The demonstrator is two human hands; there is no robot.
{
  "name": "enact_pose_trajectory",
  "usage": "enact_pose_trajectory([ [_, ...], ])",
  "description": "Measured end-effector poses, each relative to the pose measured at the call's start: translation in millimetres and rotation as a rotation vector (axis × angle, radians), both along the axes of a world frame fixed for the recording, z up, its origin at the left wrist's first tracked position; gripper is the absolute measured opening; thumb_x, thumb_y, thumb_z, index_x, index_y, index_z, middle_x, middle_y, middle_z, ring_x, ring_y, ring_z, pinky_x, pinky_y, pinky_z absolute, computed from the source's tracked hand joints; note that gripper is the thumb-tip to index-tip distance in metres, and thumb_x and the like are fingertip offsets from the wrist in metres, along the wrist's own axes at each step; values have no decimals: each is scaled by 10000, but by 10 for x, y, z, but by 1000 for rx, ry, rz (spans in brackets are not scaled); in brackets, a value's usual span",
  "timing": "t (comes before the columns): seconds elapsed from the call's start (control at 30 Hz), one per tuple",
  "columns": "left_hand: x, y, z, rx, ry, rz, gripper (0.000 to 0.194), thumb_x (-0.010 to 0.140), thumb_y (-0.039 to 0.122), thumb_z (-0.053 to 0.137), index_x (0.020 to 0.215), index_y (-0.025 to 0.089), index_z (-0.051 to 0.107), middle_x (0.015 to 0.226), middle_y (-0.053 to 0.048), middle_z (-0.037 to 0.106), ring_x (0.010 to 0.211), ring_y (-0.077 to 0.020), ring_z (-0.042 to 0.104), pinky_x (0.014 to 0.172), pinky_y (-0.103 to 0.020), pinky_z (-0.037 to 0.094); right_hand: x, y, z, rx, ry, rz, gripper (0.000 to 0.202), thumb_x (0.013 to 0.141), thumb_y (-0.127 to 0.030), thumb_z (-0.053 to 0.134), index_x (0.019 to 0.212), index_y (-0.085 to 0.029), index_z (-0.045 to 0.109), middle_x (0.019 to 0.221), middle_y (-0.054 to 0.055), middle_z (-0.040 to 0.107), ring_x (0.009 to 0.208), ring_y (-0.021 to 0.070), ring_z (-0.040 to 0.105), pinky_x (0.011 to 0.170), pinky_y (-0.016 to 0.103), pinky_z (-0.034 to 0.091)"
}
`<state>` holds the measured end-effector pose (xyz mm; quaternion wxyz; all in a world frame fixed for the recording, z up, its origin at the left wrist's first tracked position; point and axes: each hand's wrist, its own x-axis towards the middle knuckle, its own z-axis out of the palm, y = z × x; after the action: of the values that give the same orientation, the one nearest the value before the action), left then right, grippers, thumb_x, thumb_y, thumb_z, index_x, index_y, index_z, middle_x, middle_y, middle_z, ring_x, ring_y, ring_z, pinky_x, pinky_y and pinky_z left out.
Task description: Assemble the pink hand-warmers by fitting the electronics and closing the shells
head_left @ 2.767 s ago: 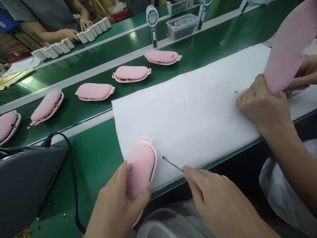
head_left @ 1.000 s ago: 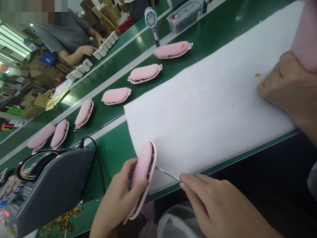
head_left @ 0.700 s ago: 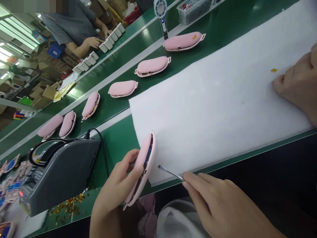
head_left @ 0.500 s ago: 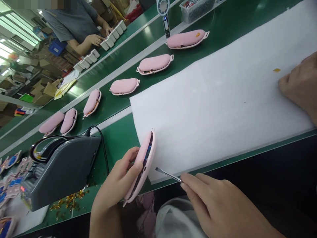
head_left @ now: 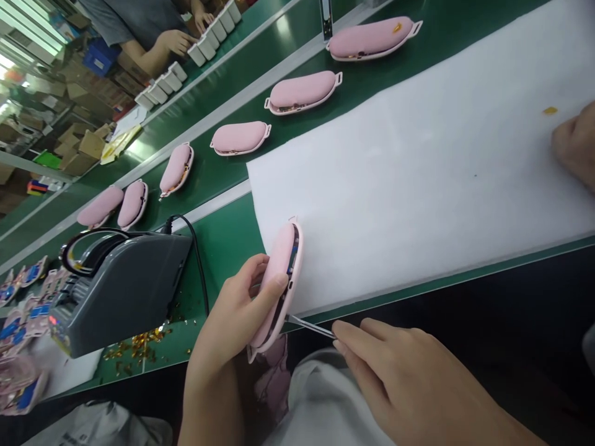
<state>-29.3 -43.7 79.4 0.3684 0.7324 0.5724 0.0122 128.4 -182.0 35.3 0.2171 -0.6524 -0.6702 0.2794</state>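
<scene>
A pink oval case [head_left: 280,266] is tilted up in my left hand [head_left: 242,310], thumb on its rim and fingers around its back. Dark and blue parts show through the gap along its side. My right hand [head_left: 395,365] pinches a thin metal tool with a flat tip, which looks like tweezers [head_left: 311,326]. The tip meets the lower edge of the case; whether it touches I cannot tell. More pink cases [head_left: 302,90] lie in a row along the green bench.
A white foam sheet [head_left: 418,167] covers much of the green bench. At left stands a grey tape dispenser [head_left: 125,291] with a black cable, amber scraps [head_left: 139,347] beside it. Another person's hand [head_left: 576,145] rests at the right edge. A co-worker [head_left: 153,43] handles white boxes across the bench.
The tool's tip has come to the lower edge of the case. My left hand has turned the case slightly, and the view has shifted. The other person's hand sits further right in view.
</scene>
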Motion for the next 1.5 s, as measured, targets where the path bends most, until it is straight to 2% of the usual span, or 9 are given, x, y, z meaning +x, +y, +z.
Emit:
enact_pose_trajectory([
  [0.3,44,-45,-65,7,-2,77,550,747,595,575,1127,198,575,1159,-74,667,1047,-268,623,874,-335,497,17,-124,73,52,-93,-7,151,808,-141,461,704,-245,495,509,-38,504,346,138,463,400,273,98],
  [0.53,220,-171,-71,146,213,147,582,688,644,579,1085,219,597,1129,-93,668,1020,-297,631,833,-381,513,-13,-223,118,-57,-274,-43,152,726,-81,484,696,-230,482,503,-39,473,357,133,473,422,269,61],
  [0.67,316,-228,-70,175,284,178,628,679,676,550,1113,224,578,1145,-102,658,1035,-309,618,823,-399,503,-13,-288,122,-39,-341,-47,168,691,-61,504,715,-226,487,505,-40,470,362,134,491,436,268,41],
  [0.9,434,-282,-133,288,427,105,691,721,675,500,1207,184,524,1128,-139,657,1023,-346,610,822,-420,473,-54,-349,54,-16,-378,-14,236,618,-36,517,767,-217,542,519,-18,519,380,150,515,450,271,37],
  [1.03,433,-256,-121,286,411,120,663,754,673,446,1181,175,547,1032,-134,680,967,-349,624,782,-413,474,-67,-324,-54,-10,-212,-1,146,733,-83,520,731,-229,532,515,-44,496,378,117,454,427,263,75],
  [1.13,388,-227,-91,259,346,146,632,756,661,455,1198,215,535,1024,-105,683,925,-327,638,742,-389,477,-101,-305,-224,7,-44,-31,151,850,-151,465,736,-230,527,549,-49,473,439,101,439,445,249,146],
  [1.3,293,-187,-69,190,229,192,588,750,663,476,1164,253,557,982,-68,695,846,-277,656,665,-335,481,-207,-308,-511,166,89,-67,227,918,-180,381,786,-210,564,572,-40,441,486,89,405,493,240,208],
  [1.4,227,-153,-74,160,168,195,586,737,657,499,1151,249,573,958,-56,709,801,-258,659,636,-313,482,-264,-309,-561,273,93,-93,234,922,-171,377,815,-200,583,571,-38,448,485,86,391,499,238,207],
  [1.5,175,-120,-83,135,103,216,621,727,638,526,1193,229,563,937,-61,721,784,-262,661,658,-323,494,-301,-303,-520,340,60,-124,241,923,-156,366,848,-202,590,568,-35,471,480,94,387,498,249,196],
])
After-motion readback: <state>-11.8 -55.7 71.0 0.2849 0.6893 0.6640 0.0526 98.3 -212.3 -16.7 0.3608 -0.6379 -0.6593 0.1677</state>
